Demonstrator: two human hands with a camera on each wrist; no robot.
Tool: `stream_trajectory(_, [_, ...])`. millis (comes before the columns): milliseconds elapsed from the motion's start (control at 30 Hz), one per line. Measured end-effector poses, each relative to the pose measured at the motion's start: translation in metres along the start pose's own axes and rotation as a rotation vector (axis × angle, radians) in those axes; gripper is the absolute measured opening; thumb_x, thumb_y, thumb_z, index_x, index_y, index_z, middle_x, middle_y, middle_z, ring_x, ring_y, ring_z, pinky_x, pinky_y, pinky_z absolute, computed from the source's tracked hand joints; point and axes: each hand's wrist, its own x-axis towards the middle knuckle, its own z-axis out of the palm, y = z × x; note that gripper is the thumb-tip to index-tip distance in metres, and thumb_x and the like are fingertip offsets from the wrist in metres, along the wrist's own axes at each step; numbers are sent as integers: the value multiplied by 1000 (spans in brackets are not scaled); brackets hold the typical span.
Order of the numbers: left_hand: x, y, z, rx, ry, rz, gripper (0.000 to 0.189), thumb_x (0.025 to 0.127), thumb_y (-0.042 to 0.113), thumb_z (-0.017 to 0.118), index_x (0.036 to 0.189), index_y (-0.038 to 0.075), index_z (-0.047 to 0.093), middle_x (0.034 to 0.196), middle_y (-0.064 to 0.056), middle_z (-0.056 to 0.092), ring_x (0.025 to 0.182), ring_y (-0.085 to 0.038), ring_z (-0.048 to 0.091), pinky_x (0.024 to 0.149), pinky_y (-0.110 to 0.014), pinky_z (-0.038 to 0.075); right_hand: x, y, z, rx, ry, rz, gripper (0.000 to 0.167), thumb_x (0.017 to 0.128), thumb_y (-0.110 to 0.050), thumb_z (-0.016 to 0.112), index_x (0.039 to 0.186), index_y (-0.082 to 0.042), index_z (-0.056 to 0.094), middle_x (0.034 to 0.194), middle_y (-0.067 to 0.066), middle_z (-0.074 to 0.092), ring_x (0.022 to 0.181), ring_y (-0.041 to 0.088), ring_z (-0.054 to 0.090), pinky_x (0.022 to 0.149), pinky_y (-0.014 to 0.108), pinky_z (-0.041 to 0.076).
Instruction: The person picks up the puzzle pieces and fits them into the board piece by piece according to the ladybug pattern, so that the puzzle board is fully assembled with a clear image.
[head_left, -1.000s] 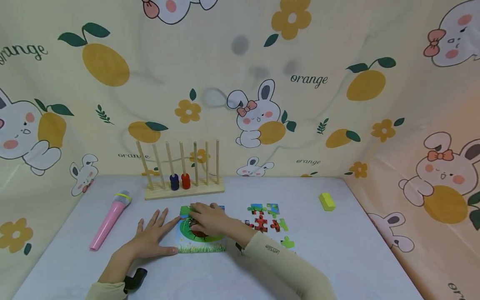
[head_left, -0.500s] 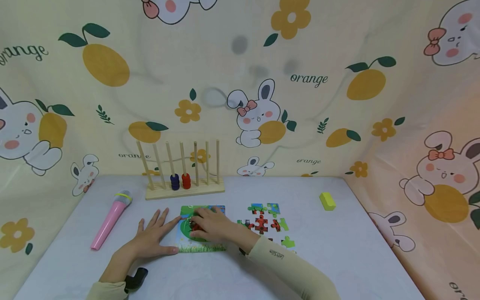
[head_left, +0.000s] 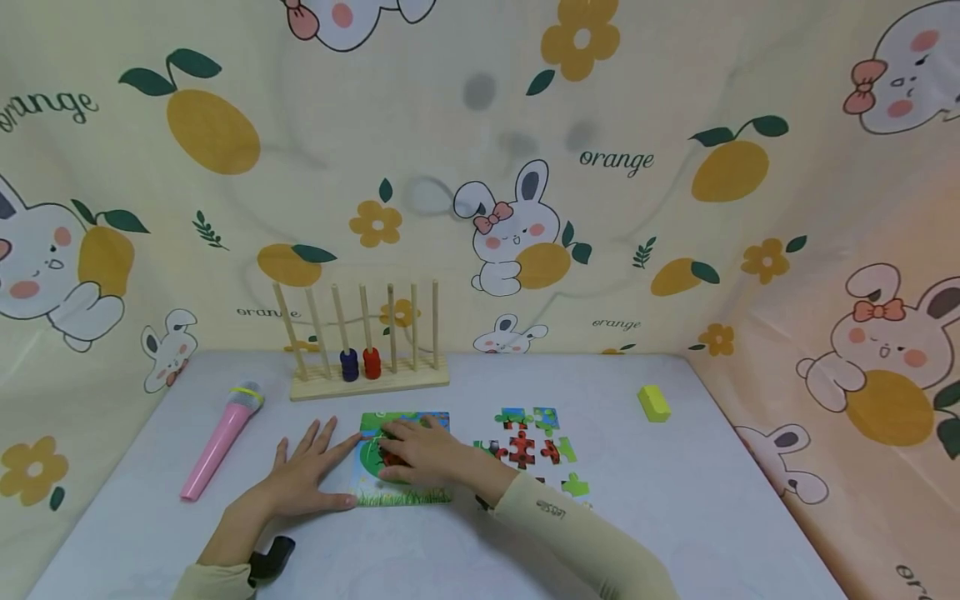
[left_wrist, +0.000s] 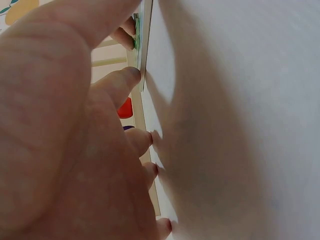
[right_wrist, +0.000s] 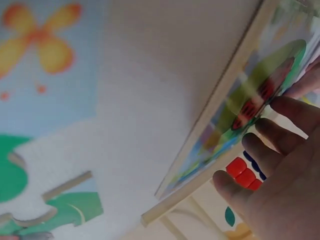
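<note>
Puzzle board [head_left: 405,497] lies flat on the white table [head_left: 720,525], in front of the wooden bead rack [head_left: 375,388] and left of the loose puzzle pieces [head_left: 522,448]. Left hand [head_left: 302,482] is spread wide at the board's left side: index finger and thumb meet its edge, with the remaining fingertips down on the table. Right hand [head_left: 424,452] lies over the board, fingers apart and lightly bent, tips at the red bug picture; the right wrist view shows no piece between them. Forearm on that side passes close by the loose pieces, partly hiding some. Rack carries blue beads [head_left: 349,365] and red beads [head_left: 372,363] on neighbouring pegs. Pink toy microphone [head_left: 222,446] lies aslant, well left of the board. Yellow block [head_left: 654,403] sits far right, apart from the pieces. Printed cloth [head_left: 420,108] hangs behind the table.
</note>
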Motion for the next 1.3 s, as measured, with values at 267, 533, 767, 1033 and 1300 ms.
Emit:
stream_trajectory(267, [0, -2, 1, 1, -3, 0, 96, 77, 64, 74, 154, 18, 39, 161, -30, 14, 145, -56, 4, 101, -83, -3, 2, -3, -5, 6, 12, -27, 64, 102, -61, 33, 152, -23, 45, 160, 2, 33, 147, 19, 29, 116, 55, 27])
stream_trajectory(533, [1, -3, 2, 1, -2, 1, 97, 76, 64, 74, 154, 18, 39, 161, -30, 13, 145, -56, 4, 101, -83, -3, 4, -5, -10, 32, -37, -8, 68, 101, -64, 31, 154, -23, 41, 162, 2, 29, 148, 17, 28, 119, 50, 24])
stream_trajectory(767, [4, -3, 1, -29, 7, 39, 101, 77, 63, 75, 155, 13, 36, 162, -26, 15, 146, -53, 3, 99, -84, -3, 7, -7, -11, 36, -64, 27, 70, 100, -66, 33, 155, -23, 38, 162, 1, 28, 149, 15, 24, 120, 49, 21])
stream_trajectory(1033, [10, -1, 2, -127, -12, 148, 95, 81, 51, 77, 154, 7, 37, 162, -18, 24, 148, -50, 3, 99, -83, -8, 9, 2, -10, 209, -49, -5, 68, 103, -61, 32, 155, -17, 38, 163, 5, 26, 149, 18, 24, 119, 48, 23])
stream_trajectory(1300, [14, 0, 4, -80, -36, 116, 94, 80, 56, 76, 153, 11, 39, 163, -14, 24, 148, -49, 5, 102, -80, -8, -15, 55, -13, 447, 116, 38, 50, 97, -29, 67, 140, -7, 56, 146, 11, 50, 136, 27, 45, 112, 49, 36])
